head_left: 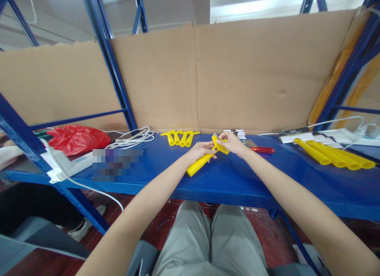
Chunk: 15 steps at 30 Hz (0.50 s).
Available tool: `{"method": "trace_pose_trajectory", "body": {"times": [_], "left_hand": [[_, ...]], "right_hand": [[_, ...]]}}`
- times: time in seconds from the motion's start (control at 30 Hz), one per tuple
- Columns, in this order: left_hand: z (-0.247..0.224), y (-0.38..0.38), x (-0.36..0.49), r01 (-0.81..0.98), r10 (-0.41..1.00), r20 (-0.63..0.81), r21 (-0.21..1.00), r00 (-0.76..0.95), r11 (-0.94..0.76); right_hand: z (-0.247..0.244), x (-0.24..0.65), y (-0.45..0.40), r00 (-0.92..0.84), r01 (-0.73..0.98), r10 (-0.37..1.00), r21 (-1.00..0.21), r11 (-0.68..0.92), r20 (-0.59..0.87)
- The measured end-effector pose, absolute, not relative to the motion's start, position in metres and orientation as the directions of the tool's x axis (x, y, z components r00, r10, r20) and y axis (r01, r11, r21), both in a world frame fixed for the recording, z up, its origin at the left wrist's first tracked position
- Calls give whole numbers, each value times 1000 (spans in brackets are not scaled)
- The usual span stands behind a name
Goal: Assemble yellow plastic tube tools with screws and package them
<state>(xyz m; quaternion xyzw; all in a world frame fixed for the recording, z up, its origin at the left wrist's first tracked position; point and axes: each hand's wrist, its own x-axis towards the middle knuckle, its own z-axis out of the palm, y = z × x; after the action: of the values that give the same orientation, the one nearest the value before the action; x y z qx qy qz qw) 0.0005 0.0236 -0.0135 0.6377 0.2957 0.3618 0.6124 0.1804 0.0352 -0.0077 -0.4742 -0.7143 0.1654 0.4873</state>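
In front of me, just above the blue shelf, is a yellow T-shaped scraper (197, 166) with a tube-like handle slanting down to the left. My left hand (202, 151) is wrapped round it near the neck. At the wide head, the fingers of my right hand (232, 143) are closed in a pinch on its edge. A pale flat bit shows at the head's upper corner, too small to make out. Behind my left hand, several similar yellow scrapers (186, 138) lie in a row. A red-handled tool (263, 150) lies right of my right hand.
Several yellow tubes (338, 157) lie at the right, by a power strip. Small black-and-white pieces (236, 133) sit against the cardboard wall (252, 78). On the left are a red plastic bag (78, 139), coiled white cable (133, 138) and a blue post (111, 66). Someone's shoe shows below left.
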Motion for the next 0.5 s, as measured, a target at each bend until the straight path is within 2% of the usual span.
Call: {"method": "trace_pose_trajectory", "body": {"times": [0.1,0.27,0.5], "left_hand": [[-12,23,0,-83,810,112,993,576,-78],[-11,22,0,-106,803,133,991,581,-88],[-9,18,-1,-109,763,138,990,631,-89]], "right_hand": [[-6,181,33,-65,433,882,-783,445,466],[-1,186,28,-238,327,907,-850,413,348],[1,194,26,-318,219,897,-897,385,307]]}}
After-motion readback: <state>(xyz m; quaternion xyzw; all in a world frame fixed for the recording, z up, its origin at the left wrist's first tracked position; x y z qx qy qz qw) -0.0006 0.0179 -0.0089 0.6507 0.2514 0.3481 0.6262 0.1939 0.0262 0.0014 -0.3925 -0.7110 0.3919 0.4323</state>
